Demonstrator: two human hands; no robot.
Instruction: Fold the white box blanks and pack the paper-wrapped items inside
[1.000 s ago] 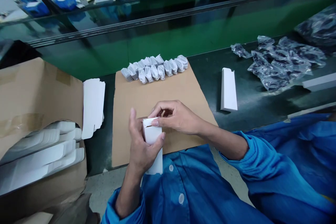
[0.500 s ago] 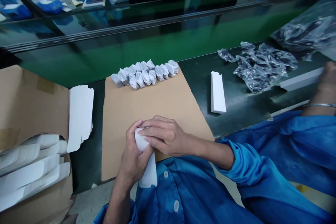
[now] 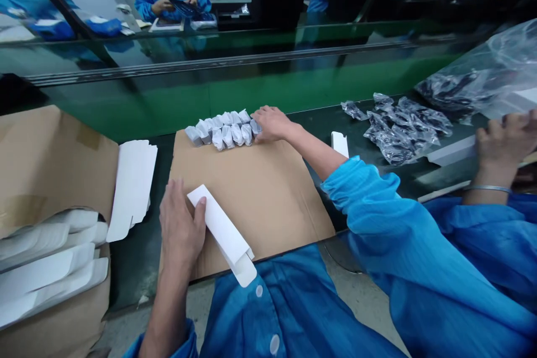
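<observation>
A long white box [image 3: 220, 229] lies slanted on the brown cardboard sheet [image 3: 277, 196], its near end standing open with a flap past the sheet's front edge. My left hand [image 3: 182, 226] is beside its far end, fingers stretched out and thumb resting on the box. At the back of the sheet are rows of small packets [image 3: 226, 135] in whitish wrapping. My right hand [image 3: 272, 123] reaches onto the right end of these rows and covers some packets. Its fingertips curve down among them, and whether they grip one is hidden.
At left stand a carton [image 3: 54, 162] of flat white boxes and a stack of white blanks [image 3: 132, 184]. Another white box [image 3: 339, 144], bagged dark parts [image 3: 398, 128] and a large clear bag [image 3: 474, 78] are at right, near another person's hand [image 3: 505, 142].
My right hand has left the white box and moved forward to the wrapped packets. The box now lies on the sheet, and my left hand has opened from around it.
</observation>
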